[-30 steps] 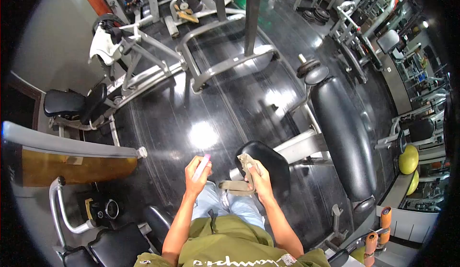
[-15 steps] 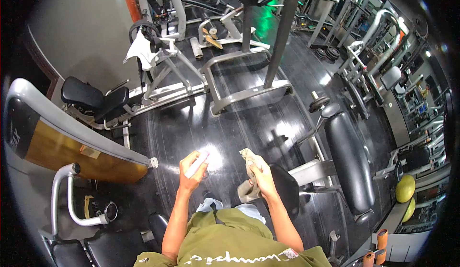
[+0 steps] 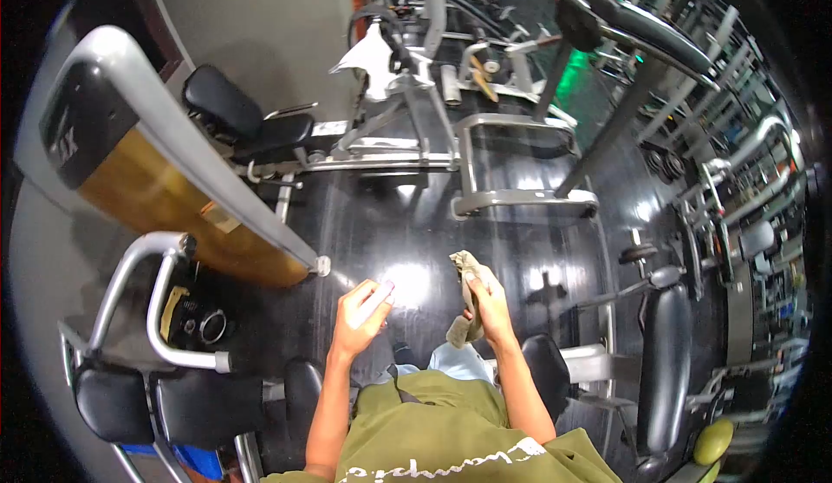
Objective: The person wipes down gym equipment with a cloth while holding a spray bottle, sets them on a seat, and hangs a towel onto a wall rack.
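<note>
My left hand (image 3: 360,316) is closed around a small white object with a pinkish tip (image 3: 389,285); most of it is hidden behind the fingers, so its kind is unclear. A crumpled grey-green cloth (image 3: 464,327) hangs from my right hand (image 3: 490,303), which grips it by the middle. Both hands are held in front of my body above the dark floor, apart from each other, and neither touches any equipment.
On the left stands a gym machine with a brown panel (image 3: 156,197), above a black padded seat (image 3: 212,409). A black bench (image 3: 666,370) is to the right. Ahead, a white towel (image 3: 371,60) drapes over a machine, near a grey metal frame (image 3: 520,199).
My view has turned left, so the machines sit further right in it. My left hand has rotated and now covers most of the white object. The cloth stays in my right hand.
</note>
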Available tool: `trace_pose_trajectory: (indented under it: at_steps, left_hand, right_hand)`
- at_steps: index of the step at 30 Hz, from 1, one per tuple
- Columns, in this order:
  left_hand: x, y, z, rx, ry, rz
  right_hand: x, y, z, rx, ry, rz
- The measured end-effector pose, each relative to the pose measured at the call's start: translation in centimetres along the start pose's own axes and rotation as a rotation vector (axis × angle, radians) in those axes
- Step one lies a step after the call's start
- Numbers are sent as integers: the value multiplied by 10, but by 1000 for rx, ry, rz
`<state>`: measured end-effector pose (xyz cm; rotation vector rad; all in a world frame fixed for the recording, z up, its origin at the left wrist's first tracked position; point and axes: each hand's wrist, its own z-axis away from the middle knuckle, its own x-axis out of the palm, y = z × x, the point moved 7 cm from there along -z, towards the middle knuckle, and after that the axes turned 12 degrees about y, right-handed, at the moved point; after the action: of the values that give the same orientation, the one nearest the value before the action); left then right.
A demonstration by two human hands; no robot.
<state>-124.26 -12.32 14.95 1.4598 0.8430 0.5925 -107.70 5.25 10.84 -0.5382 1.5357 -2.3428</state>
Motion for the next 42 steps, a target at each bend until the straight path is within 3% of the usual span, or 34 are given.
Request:
trace_pose_trajectory:
  at_steps: [10,15,17,23,27,29,30,34,37,39,40,41,42]
  left_hand:
    - [-68,-35,-19,-52,289,19]
    - [-82,-40,-72,-61,391,-71]
    - [-86,-46,-98,25,427,-213]
    - [-81,-56,-176,-86,549,-268]
    - [-74,-61,-220,0,575,-470]
    - [-70,-59,-234,-45,620,-331]
    - [-72,-59,-243,60,623,-411]
    - [-86,-64,-272,28,715,-326]
    - [-108,-62,-299,62,766,-457]
    - [-128,-85,-319,-13,776,-232]
    - [-140,-74,-333,128,770,-488]
    - [-152,-81,-345,132,771,-474]
    - [-165,-90,-360,61,768,-438]
  right_hand:
    - [82,5,-57,65,-200,140]
    - [123,6,-120,121,-301,184]
    - [142,-3,-146,124,-319,187]
    - [200,-23,-229,175,-453,207]
    - [233,-14,-292,135,-574,301]
    - [251,-21,-316,-292,-568,455]
    - [261,-29,-322,-237,-567,460]
    - [308,-23,-349,-108,-682,316]
    - [348,-19,-364,-21,-697,319]
    - [378,-24,-374,8,-686,305]
    - [393,-24,-381,35,-663,282]
    - [409,-28,-395,-229,-639,280]
    - [422,-30,-404,-259,-594,313]
